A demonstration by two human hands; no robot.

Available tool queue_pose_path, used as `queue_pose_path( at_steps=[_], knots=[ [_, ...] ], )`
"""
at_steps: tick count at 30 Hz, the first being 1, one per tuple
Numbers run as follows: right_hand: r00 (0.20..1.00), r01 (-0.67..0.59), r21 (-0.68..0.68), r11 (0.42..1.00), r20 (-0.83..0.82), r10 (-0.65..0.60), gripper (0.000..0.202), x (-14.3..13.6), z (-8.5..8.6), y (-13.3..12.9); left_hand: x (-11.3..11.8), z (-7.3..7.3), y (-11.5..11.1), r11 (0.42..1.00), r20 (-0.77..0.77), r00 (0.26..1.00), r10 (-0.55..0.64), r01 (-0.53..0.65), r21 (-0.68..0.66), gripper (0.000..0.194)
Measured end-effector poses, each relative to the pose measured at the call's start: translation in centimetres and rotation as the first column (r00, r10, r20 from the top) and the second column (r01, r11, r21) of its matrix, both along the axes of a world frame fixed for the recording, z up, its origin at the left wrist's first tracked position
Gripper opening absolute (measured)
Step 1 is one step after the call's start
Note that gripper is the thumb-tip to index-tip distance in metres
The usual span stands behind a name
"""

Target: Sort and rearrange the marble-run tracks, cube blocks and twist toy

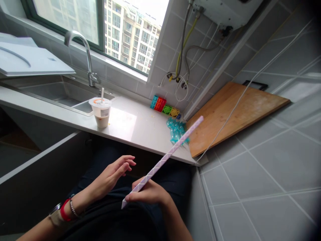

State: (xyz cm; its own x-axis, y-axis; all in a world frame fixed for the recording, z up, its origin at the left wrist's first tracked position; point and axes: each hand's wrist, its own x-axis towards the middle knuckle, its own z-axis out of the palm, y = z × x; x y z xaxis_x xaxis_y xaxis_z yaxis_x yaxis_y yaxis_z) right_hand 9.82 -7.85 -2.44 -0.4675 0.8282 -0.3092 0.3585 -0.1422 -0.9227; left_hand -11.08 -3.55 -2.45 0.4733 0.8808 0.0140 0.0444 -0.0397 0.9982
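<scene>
My right hand is closed around the lower end of a long pale-pink tube with white lines on it. The tube slants up to the right, its pointed white end beside my thumb and its far end over the counter's right corner. My left hand hovers to the left of the tube, fingers stretched out, with nothing in it. A watch, a red band and a beaded bracelet are on my left wrist. Beyond the tube, clear turquoise plastic pieces lie on the counter, partly hidden behind it.
A lidded drink cup with a straw stands near the edge of the white counter. Colourful plastic blocks sit along the wall. A wooden board leans at right, crossed by a white cable. The sink and tap are at left.
</scene>
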Motion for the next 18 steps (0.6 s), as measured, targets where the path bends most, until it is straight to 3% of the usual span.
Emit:
queue_pose_path(
  at_steps=[3,4,9,13,18],
  knots=[
    [0.99,0.139,0.19,0.972,0.005,-0.142,0.019,-2.1,-0.9,0.1,1.6,1.6,0.0,0.995,0.033,0.995,-0.099,0.098,0.035,0.055],
    [0.987,0.163,0.241,0.957,-0.022,-0.162,0.024,-2.8,-1.0,0.1,2.2,1.9,0.0,0.994,0.032,0.994,-0.104,0.103,0.049,0.058],
    [0.981,0.192,0.218,0.957,-0.085,-0.177,0.035,-3.6,-1.1,0.1,4.0,1.7,1.4,0.996,0.11,0.99,0.087,-0.085,-0.02,0.063],
    [0.956,0.292,0.289,0.912,-0.049,-0.29,0.049,-1.9,-1.7,0.1,3.2,0.8,5.6,0.989,0.123,0.982,0.142,-0.134,-0.071,0.072],
    [0.903,0.365,0.492,0.791,0.019,-0.429,0.032,1.0,-1.8,2.8,1.5,0.7,13.5,0.972,-0.06,0.971,0.23,-0.226,0.068,0.074]
  ],
)
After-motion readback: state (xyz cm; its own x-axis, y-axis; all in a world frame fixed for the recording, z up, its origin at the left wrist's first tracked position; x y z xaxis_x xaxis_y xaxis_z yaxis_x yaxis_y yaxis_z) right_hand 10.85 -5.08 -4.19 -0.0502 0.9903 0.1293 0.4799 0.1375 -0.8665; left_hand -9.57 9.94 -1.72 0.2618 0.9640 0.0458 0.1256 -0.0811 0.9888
